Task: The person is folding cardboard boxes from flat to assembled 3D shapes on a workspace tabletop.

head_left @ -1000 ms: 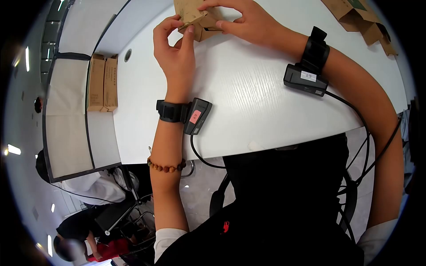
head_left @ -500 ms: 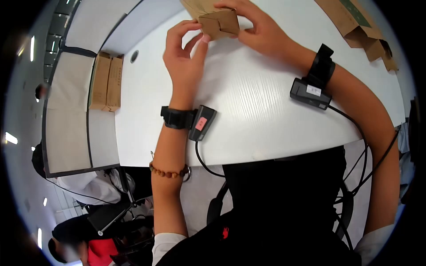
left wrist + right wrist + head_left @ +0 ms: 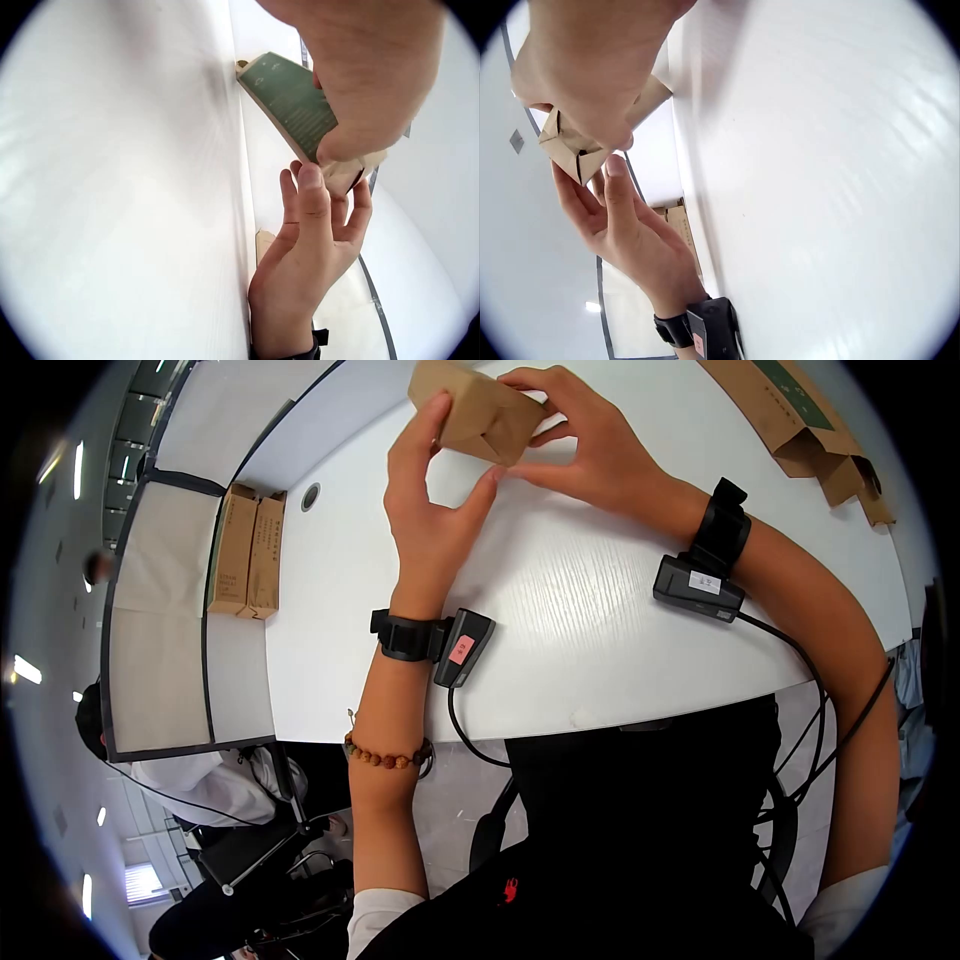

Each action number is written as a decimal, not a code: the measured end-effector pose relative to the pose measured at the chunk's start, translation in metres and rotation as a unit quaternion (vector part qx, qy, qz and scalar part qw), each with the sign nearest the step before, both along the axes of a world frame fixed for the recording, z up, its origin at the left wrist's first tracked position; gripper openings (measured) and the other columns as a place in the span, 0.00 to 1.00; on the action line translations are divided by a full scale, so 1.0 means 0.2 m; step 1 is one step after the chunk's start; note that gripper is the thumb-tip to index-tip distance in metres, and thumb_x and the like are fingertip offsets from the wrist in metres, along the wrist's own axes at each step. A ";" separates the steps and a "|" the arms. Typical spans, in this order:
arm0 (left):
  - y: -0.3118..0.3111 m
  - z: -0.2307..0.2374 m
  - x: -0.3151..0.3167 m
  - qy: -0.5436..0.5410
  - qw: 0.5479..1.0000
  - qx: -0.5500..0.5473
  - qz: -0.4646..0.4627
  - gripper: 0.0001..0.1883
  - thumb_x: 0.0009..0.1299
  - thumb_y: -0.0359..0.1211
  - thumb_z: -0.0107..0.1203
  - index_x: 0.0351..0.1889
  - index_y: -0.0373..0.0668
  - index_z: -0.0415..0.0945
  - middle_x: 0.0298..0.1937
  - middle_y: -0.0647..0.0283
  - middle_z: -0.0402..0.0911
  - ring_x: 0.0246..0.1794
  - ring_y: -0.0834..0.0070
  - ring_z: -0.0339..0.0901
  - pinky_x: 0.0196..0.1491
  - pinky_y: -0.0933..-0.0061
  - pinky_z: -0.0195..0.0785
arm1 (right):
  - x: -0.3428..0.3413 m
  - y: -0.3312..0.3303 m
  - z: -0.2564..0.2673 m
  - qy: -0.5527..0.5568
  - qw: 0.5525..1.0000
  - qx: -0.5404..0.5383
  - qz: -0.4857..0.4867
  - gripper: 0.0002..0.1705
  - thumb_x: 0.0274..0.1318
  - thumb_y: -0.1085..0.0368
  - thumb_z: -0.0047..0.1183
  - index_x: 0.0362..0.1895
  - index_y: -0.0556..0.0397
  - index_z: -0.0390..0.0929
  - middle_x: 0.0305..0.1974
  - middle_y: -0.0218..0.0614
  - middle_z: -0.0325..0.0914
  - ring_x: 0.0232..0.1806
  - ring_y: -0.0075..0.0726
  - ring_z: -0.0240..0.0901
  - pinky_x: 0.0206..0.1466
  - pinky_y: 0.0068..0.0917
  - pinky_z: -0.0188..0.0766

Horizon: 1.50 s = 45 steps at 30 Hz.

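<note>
At the top of the head view, a brown cardboard box (image 3: 462,408) is held between both hands with its folded end facing me. My left hand (image 3: 428,520) grips it from the left, thumb at the lower corner of that end and a finger along the side. On the other side my right hand (image 3: 595,445) holds the end, fingertips at its right edge and thumb low by the left thumb. A green printed panel of the box (image 3: 289,101) shows in the left wrist view. In the right wrist view, the folded flaps (image 3: 570,150) have a dark gap between them.
Two brown cartons (image 3: 245,555) stand at the table's left side against a partition (image 3: 155,620). An open-ended cardboard box (image 3: 785,415) with loose flaps lies at the upper right. Cables (image 3: 800,630) trail from the wrist cameras past the white table's (image 3: 560,620) near edge.
The box has tilted up and turned, bringing its folded end towards me. My left fingers have shifted up along its side, and the right hand has moved slightly lower in the view.
</note>
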<state>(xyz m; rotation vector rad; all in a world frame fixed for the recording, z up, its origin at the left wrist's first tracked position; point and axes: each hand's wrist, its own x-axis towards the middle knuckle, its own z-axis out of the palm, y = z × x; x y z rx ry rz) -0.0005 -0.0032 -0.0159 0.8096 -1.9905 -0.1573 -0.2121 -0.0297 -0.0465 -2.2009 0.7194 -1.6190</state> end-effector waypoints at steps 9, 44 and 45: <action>0.00 0.03 0.00 -0.027 0.997 -0.009 -0.073 0.42 0.59 0.18 0.65 0.75 0.43 0.65 0.76 0.57 0.68 0.79 0.60 0.61 0.79 0.54 0.57 | 0.00 0.06 0.05 0.007 0.997 0.073 -0.002 0.37 0.55 0.61 0.68 0.69 0.45 0.68 0.46 0.37 0.79 0.44 0.39 0.80 0.41 0.35 0.78; -0.02 0.02 0.03 -0.034 0.997 -0.070 0.008 0.41 0.54 0.26 0.79 0.67 0.46 0.70 0.68 0.61 0.76 0.68 0.63 0.74 0.65 0.59 0.76 | -0.03 0.10 0.11 0.058 0.996 0.051 0.052 0.46 0.54 0.74 0.62 0.78 0.48 0.62 0.48 0.44 0.69 0.42 0.37 0.71 0.36 0.24 0.75; -0.02 0.02 0.04 -0.042 0.997 -0.069 0.008 0.42 0.54 0.26 0.78 0.68 0.46 0.69 0.69 0.62 0.75 0.70 0.64 0.73 0.65 0.57 0.75 | -0.03 0.10 0.11 0.057 0.996 0.047 0.054 0.46 0.54 0.74 0.62 0.78 0.48 0.62 0.48 0.44 0.69 0.42 0.37 0.72 0.36 0.24 0.75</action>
